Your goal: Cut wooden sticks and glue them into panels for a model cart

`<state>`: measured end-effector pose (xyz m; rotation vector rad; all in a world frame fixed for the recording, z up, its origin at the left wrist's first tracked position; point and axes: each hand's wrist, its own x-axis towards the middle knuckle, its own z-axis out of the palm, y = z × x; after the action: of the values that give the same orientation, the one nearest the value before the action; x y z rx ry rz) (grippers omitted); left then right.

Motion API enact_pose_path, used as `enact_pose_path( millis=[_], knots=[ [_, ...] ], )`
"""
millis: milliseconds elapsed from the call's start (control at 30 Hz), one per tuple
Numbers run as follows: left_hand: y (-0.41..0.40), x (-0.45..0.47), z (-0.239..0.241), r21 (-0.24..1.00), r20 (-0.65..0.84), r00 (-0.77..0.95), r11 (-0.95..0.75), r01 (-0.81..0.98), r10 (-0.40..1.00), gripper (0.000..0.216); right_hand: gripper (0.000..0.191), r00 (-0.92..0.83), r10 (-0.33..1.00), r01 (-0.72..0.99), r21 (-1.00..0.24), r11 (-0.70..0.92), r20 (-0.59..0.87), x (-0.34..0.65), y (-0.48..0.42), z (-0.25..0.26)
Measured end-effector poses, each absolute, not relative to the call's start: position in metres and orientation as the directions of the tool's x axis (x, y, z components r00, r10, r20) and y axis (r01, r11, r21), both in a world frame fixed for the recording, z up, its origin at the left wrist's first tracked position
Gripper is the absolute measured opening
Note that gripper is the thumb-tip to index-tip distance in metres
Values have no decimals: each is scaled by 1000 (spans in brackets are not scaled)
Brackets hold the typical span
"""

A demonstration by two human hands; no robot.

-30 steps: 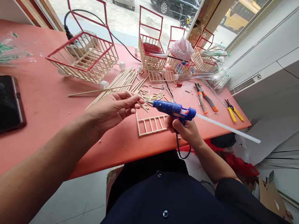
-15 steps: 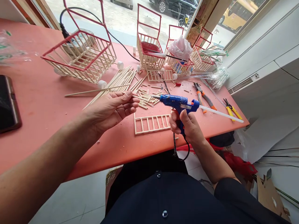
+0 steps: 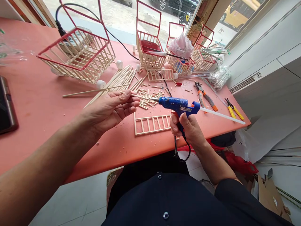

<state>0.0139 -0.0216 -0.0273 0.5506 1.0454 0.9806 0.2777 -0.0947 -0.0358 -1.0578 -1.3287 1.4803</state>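
Note:
Between thumb and forefinger, my left hand [image 3: 118, 108] pinches a short wooden stick [image 3: 134, 95], its free end pointing right. My right hand [image 3: 185, 125] is wrapped round the handle of a blue hot glue gun [image 3: 175, 103], with a long white glue stick [image 3: 223, 115] out of its back. The gun's metal nozzle points left, close to the stick's end; whether they touch I cannot tell. Below, a ladder-like wooden frame [image 3: 152, 125] lies flat on the pink table [image 3: 108, 157]. Behind my hands are a heap of short cut sticks [image 3: 150, 97] and a bundle of long sticks [image 3: 119, 78].
Several stick-built carts with red rims, such as the large left one [image 3: 77, 59], line the window side. Pliers [image 3: 204, 95] and yellow-handled cutters [image 3: 234, 110] lie at right. A phone [image 3: 7, 105] is at far left. The gun's black cord [image 3: 188, 153] hangs past the table edge.
The glue gun has shifted slightly left, its nozzle nearer to the end of the stick. My left hand keeps its pinch almost in place. The view has moved a little.

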Motion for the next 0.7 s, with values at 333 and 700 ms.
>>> enact_pose_path(
  millis=[333, 700],
  knots=[
    [-23, 19, -19, 745, -498, 134, 502, -440, 857, 45, 70, -315, 949, -121, -991, -54, -13, 278, -95, -38],
    [-24, 19, -18, 730, -504, 143, 509, -456, 852, 46, 71, -321, 947, -136, -990, -40, 6, 278, -95, -42]
  ],
)
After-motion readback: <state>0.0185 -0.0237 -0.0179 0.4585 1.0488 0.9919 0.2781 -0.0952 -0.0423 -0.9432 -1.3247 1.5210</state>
